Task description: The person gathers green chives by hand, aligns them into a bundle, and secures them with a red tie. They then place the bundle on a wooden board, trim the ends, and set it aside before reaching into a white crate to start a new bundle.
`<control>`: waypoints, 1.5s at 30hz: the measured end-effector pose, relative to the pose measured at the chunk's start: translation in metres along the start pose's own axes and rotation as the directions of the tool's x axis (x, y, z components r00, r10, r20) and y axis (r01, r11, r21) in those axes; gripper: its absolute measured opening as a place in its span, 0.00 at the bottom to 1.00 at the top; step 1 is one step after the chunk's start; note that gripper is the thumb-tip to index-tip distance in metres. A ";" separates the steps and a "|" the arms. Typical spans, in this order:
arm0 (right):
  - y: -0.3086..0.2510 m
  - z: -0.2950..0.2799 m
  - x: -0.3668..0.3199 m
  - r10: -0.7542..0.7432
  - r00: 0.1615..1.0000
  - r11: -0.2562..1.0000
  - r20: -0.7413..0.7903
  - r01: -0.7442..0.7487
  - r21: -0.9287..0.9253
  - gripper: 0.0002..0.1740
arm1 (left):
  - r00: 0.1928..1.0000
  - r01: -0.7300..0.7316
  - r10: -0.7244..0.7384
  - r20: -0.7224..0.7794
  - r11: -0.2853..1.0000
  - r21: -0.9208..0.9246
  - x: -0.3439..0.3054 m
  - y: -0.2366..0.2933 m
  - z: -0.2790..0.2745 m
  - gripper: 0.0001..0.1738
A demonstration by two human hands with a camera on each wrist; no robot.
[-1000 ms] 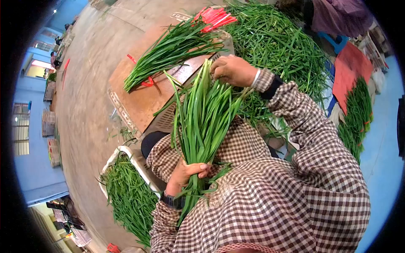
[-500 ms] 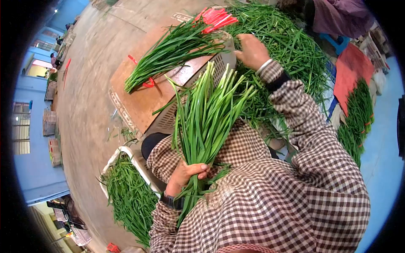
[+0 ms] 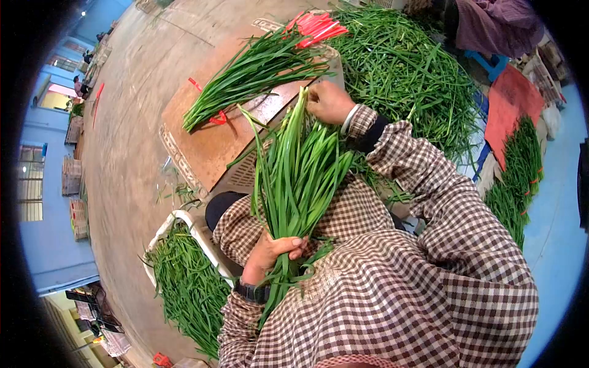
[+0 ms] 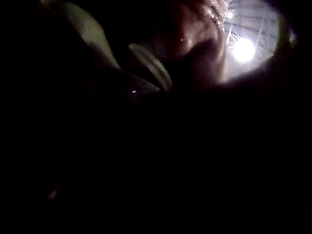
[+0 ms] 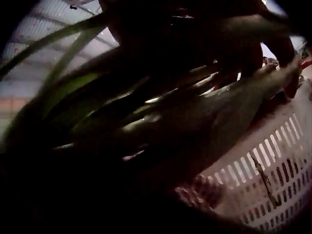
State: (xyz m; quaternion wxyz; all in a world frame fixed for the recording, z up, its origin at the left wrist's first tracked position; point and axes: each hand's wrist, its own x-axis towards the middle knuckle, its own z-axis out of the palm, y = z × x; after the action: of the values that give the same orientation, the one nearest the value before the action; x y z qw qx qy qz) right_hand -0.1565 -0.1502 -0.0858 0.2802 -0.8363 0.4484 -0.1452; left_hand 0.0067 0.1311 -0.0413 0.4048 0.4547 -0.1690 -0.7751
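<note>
Bunch of long green leaves [image 3: 294, 178] in head view: upright over my lap, pale ends up, between my hands. Left hand [image 3: 264, 254] wraps it low, thumb across the front; right hand [image 3: 331, 103] has curled fingers pinching at the pale ends. Loose heap [image 3: 399, 73] beyond the right hand, another bunch [image 3: 251, 80] on the board beside red strips [image 3: 316, 29]. My call: left grip firm but not crushing, right fingers on the few ends wanted only, pull along the stems so blades don't snap or drag neighbours out.

Left wrist view: nearly black, ceiling lamp [image 4: 243, 49] in the corner; can't tell that hand's grip from here.

Right wrist view: dark stems cross the frame, slatted crate [image 5: 268, 170] behind; finger detail too dim, exact pinch can't be told.
</note>
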 end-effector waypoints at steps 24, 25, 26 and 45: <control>0.033 -0.043 0.021 -0.055 0.866 0.921 0.498 -0.149 0.361 0.11 | 0.996 0.026 -0.037 0.075 0.988 0.151 0.001 0.002 -0.011 0.16; 0.031 -0.053 0.020 -0.031 0.874 0.968 0.485 -0.094 0.232 0.09 | 0.997 0.023 -0.034 0.072 0.989 0.149 0.000 0.002 -0.011 0.16; 0.043 -0.054 0.025 -0.102 0.918 0.986 0.384 0.042 0.162 0.07 | 0.998 0.023 -0.033 0.058 0.985 0.171 -0.001 0.002 -0.010 0.15; -0.032 -0.064 -0.023 -0.511 0.856 0.858 -0.079 0.513 0.017 0.10 | 0.951 -0.235 0.309 0.014 0.693 0.682 -0.014 0.021 0.002 0.21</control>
State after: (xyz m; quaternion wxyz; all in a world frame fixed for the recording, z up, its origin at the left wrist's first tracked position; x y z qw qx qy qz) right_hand -0.1795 -0.1382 -0.0155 0.2309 -0.9141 0.2170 -0.2528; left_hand 0.0184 0.1295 -0.0191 0.3301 0.5789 -0.4832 -0.5679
